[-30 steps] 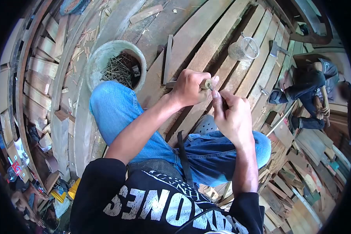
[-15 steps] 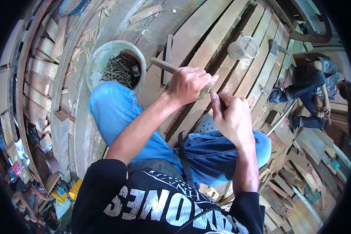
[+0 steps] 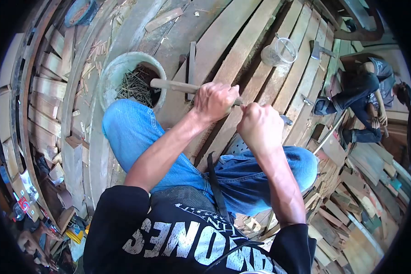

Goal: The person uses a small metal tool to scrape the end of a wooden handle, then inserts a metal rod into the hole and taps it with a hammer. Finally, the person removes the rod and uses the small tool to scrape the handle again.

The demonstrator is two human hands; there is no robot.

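My left hand is closed round a wooden handle, whose rounded end points left towards a bucket. My right hand is a fist just beside it, on the same line as the handle. A small blue-grey metal piece shows past the right knuckles. My fingers hide how it joins the handle, so the kind of tool is unclear. Below the left wrist stands the round, pale bucket, holding many thin, dark, rod-like pieces.
Long planks with gaps between them run ahead. On them sit a clear plastic tub and a hatchet. Another person sits at the right. Wood offcuts pile up at lower right; stacked boards line the left.
The handle has swung to a flatter angle, its free end moving left and down. My right hand has gone from a fingertip pinch to a fist, turned knuckles up.
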